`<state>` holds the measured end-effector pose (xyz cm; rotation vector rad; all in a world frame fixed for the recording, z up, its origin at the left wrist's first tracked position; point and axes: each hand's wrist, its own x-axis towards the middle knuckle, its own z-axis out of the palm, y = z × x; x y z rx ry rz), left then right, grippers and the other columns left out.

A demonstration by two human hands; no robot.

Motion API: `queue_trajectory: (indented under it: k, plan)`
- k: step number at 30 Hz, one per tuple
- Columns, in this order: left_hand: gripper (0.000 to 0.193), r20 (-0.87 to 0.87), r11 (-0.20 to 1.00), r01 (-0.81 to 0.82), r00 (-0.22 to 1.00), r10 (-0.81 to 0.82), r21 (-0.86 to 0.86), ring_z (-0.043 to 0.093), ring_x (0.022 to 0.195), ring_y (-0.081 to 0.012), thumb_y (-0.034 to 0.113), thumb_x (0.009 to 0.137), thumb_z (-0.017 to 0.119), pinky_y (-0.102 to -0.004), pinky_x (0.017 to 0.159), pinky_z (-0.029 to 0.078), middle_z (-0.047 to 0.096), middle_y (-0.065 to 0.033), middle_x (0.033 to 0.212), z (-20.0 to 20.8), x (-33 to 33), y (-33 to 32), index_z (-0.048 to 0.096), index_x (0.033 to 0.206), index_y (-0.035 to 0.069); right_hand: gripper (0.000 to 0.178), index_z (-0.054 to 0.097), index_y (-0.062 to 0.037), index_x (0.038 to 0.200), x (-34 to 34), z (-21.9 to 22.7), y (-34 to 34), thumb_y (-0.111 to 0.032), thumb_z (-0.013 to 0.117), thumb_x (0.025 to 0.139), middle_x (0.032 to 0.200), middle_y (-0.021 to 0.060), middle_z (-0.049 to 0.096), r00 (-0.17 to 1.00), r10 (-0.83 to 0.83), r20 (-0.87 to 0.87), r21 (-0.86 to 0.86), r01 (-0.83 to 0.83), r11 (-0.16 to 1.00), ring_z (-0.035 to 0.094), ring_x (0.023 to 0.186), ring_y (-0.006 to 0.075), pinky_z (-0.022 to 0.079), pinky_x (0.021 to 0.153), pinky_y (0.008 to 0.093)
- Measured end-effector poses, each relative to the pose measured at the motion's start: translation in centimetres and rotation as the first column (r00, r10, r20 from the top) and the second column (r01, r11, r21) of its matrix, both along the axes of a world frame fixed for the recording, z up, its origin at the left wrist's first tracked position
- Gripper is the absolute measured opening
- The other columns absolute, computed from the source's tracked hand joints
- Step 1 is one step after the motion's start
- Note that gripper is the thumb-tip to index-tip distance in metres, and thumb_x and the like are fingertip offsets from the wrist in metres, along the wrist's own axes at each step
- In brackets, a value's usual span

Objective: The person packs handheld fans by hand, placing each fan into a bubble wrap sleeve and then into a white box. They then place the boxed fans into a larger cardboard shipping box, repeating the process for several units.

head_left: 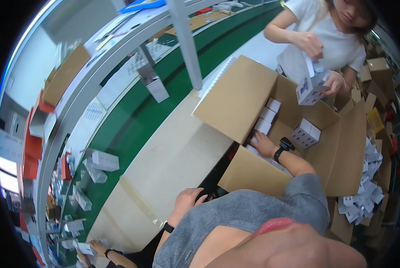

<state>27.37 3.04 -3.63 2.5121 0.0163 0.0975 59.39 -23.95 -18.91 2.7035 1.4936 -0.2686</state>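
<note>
one open carton (241, 100) holds white boxes (306, 134), right hand (265, 145) inside.

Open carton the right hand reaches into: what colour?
Brown; the carton shows best in the head view.

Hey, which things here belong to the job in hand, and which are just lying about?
In the job:
- large open carton
- small white boxes inside it, with the right hand at them

Apparently just lying about:
- open white box on the green surface
- clear plastic bag
- heap of white cardboard, far right
</note>
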Motion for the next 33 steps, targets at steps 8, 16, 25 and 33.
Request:
queue_trajectory:
  k: [8, 16, 25, 33]
  plan:
    - [0.028, 0.052, 1.000, 0.011, 0.999, -0.010, -0.023, 0.058, 0.082, -0.0330, 0.023, 0.077, 0.062, -0.0396, 0.072, 0.046, 0.062, -0.0158, 0.086, -1.0, -2.5, 2.7, 0.061, 0.095, 0.002, 0.049, 0.046, -0.0128, 0.123, 1.4, 1.6, 2.7, -0.022, 0.057, 0.076, 0.125, 0.0231, 0.039, 0.983, 0.168, 0.080, -0.377, -0.126, 0.918, 0.029, 0.123, 0.0371, 0.036, 0.092, 0.0482]
    - [0.028, 0.153, 0.998, 0.060, 0.987, -0.058, -0.007, 0.058, 0.078, -0.0326, 0.023, 0.075, 0.064, -0.0393, 0.068, 0.046, 0.061, -0.0149, 0.083, 0.8, -2.4, 4.2, 0.061, 0.095, 0.004, 0.073, 0.048, -0.0068, 0.115, -0.8, 10.6, -1.5, -0.026, 0.074, 0.050, 0.116, 0.0206, 0.045, 0.978, 0.078, 0.193, 0.003, -0.080, 0.997, 0.042, 0.110, 0.0362, 0.045, 0.084, 0.0417]
    - [0.088, 0.631, 0.936, 0.350, 0.715, -0.301, 0.049, 0.043, 0.112, -0.0378, 0.044, 0.062, 0.072, -0.0415, 0.090, 0.038, 0.041, -0.0217, 0.124, 11.0, 5.8, 0.0, 0.034, 0.127, -0.001, 0.065, 0.049, -0.0011, 0.111, -15.5, 36.6, 3.2, -0.016, 0.069, 0.051, 0.104, 0.0180, 0.054, 0.853, -0.072, 0.517, 0.415, -0.176, 0.893, 0.049, 0.102, 0.0367, 0.041, 0.088, 0.0397]
    - [0.100, 0.431, 0.925, 0.225, 0.899, -0.076, -0.306, 0.044, 0.112, -0.0336, 0.034, 0.053, 0.081, -0.0378, 0.093, 0.038, 0.042, -0.0204, 0.120, 7.6, 6.5, 1.7, 0.029, 0.131, 0.000, 0.049, 0.050, -0.0033, 0.115, -16.8, 32.7, 11.5, -0.019, 0.063, 0.071, 0.108, 0.0156, 0.055, 0.926, 0.102, -0.362, 0.487, 0.095, 0.868, 0.053, 0.098, 0.0326, 0.046, 0.079, 0.0354]
